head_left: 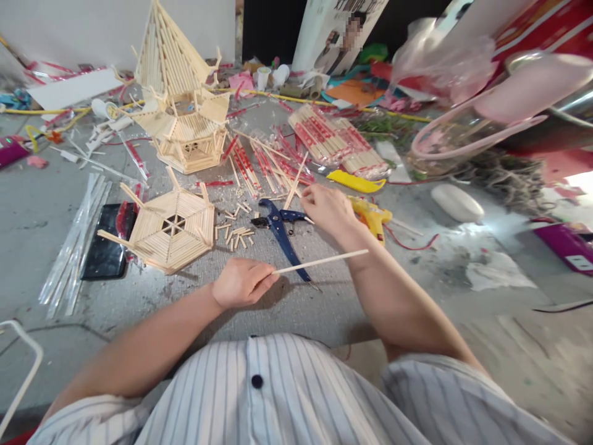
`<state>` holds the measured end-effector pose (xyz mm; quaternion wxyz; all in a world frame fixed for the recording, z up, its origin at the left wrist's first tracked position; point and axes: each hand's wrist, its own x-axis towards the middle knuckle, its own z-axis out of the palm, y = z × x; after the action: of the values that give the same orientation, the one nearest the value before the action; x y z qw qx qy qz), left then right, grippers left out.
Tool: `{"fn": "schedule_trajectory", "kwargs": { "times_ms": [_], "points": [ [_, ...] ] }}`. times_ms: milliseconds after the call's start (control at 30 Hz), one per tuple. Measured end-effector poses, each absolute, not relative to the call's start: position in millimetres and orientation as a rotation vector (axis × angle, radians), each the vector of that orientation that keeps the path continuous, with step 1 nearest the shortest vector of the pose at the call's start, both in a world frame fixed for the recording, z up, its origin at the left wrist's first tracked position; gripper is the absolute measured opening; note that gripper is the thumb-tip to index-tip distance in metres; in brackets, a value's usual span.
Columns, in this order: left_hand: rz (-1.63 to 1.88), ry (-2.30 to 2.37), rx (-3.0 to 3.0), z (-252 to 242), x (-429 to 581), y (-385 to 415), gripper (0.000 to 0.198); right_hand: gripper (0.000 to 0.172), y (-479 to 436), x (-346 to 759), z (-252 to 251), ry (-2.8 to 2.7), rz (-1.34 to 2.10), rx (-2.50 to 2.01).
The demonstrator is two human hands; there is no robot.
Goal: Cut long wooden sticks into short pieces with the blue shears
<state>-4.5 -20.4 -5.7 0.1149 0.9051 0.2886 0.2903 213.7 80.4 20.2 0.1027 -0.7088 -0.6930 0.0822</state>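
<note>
My left hand [244,282] is closed on one end of a thin wooden stick [324,262], which points to the right above the table. Farther forward, my right hand [328,210] has its fingers pinched together by the handle of a blue cutter [283,238]; a small pale tip shows below the fingers, too little to identify. Left of the cutter lie several short cut stick pieces [238,238]. A hexagonal stick frame [173,232] with upright posts sits to their left. Behind it stands a stick-built pagoda model [185,117] with a pointed roof.
A yellow glue gun [373,216] and a yellow-handled knife [356,181] lie beyond my right wrist. Packs of wrapped chopsticks [324,139] are at the back. A black phone [109,241] lies beside clear plastic strips [76,247] at left. A white oval object [456,203] is at right.
</note>
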Motion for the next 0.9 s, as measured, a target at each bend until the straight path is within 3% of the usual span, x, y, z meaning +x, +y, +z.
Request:
{"fn": "schedule_trajectory", "kwargs": {
  "times_ms": [233,367,900],
  "points": [
    [0.876,0.851,2.629,-4.3,-4.5,-20.1,0.035,0.035,71.6,207.5,18.2,-2.089,0.24,-2.089],
    [0.846,0.852,2.606,-5.0,-4.5,-19.7,0.036,0.028,55.0,208.3,27.9,-2.246,0.223,-2.008],
    [0.808,0.858,2.642,-5.6,-5.6,-20.4,0.034,0.027,35.2,200.1,25.1,-2.509,0.032,-2.228]
  ]
}}
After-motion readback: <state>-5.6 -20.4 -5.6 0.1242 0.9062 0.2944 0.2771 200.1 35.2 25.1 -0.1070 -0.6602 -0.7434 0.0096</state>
